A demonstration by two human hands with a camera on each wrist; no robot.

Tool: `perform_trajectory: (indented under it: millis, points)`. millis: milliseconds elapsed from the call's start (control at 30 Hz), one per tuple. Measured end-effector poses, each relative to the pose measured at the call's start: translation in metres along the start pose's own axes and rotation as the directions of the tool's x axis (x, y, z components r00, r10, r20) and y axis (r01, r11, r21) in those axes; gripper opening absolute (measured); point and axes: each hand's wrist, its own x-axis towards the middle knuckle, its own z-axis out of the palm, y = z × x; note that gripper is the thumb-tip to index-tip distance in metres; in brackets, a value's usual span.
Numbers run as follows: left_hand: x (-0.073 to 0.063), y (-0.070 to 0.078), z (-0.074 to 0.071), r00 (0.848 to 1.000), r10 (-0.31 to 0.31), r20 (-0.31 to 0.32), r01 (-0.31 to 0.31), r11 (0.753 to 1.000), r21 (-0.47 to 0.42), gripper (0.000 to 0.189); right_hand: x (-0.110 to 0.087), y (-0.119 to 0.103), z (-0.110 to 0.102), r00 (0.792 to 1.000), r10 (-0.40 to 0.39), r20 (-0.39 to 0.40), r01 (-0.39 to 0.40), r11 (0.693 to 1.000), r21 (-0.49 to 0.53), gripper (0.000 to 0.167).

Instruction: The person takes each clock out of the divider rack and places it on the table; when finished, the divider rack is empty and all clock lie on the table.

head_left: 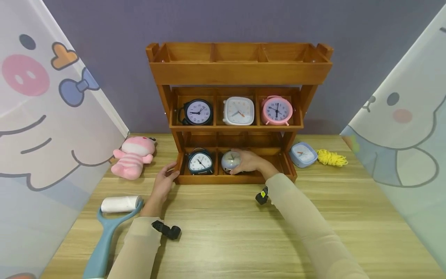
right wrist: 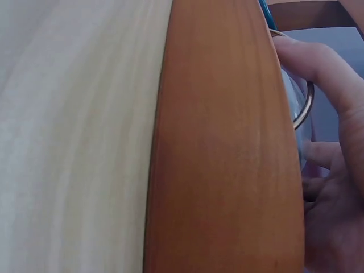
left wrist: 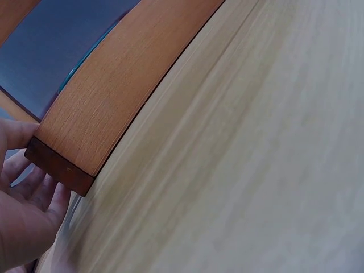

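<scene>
A wooden shelf rack (head_left: 240, 73) stands against the back wall, its tiers split into compartments. My right hand (head_left: 249, 161) grips a round, silvery alarm clock (head_left: 228, 164) in the middle compartment of the bottom tier. In the right wrist view, the thumb (right wrist: 304, 57) is at the clock's metal ring, and the front board hides part of the clock. My left hand (head_left: 163, 182) holds the left end of the bottom tier, thumb and fingers around its corner (left wrist: 62, 165). Beside it, a dark triangular alarm clock (head_left: 200, 162) sits in the left compartment.
The middle tier holds a black clock (head_left: 198, 112), a white clock (head_left: 239, 111) and a pink clock (head_left: 277, 111). A blue clock (head_left: 303, 155) and yellow cord (head_left: 331, 157) lie right of the rack. At left are a pink plush toy (head_left: 133, 157) and a lint roller (head_left: 108, 228).
</scene>
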Motion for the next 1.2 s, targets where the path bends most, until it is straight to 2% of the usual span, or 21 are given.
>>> perform_trajectory:
  millis: [167,333,467,600,800,933,1133,1200]
  points:
    - [0.0,0.0,0.0,1.0,0.008,0.002,-0.008,1.0,0.0,0.047,-0.001,0.0,0.0,1.0,-0.005,-0.01,0.005,1.0,-0.024,0.101]
    - [0.0,-0.001,0.0,1.0,0.007,0.0,-0.007,1.0,-0.004,0.046,0.0,-0.002,-0.002,0.999,0.015,0.052,-0.013,0.999,-0.037,0.105]
    - [0.0,-0.001,0.0,1.0,0.005,0.006,-0.005,1.0,-0.005,0.047,0.002,-0.005,-0.004,0.994,0.042,0.102,-0.043,0.999,0.006,0.107]
    - [0.0,0.0,0.0,1.0,0.005,0.008,-0.005,1.0,-0.003,0.047,0.002,-0.005,-0.004,0.994,0.041,0.102,-0.046,0.998,0.053,0.107]
    - [0.0,0.0,0.002,1.0,0.013,0.002,-0.013,1.0,-0.006,0.046,-0.001,0.001,0.0,0.999,-0.022,0.033,0.019,0.995,0.098,0.105]
    - [0.0,-0.001,0.002,1.0,0.014,0.001,-0.014,1.0,0.0,0.046,-0.006,0.004,-0.001,0.999,-0.033,-0.032,0.037,0.99,0.134,0.106]
    - [0.0,-0.001,0.0,1.0,0.004,0.004,-0.004,1.0,-0.001,0.047,-0.02,-0.002,-0.012,0.981,-0.062,-0.182,0.089,0.986,0.142,0.105]
    - [-0.001,0.0,0.0,1.0,0.002,0.005,-0.002,1.0,-0.004,0.047,-0.026,-0.005,-0.018,0.976,-0.063,-0.208,0.097,0.983,0.157,0.105]
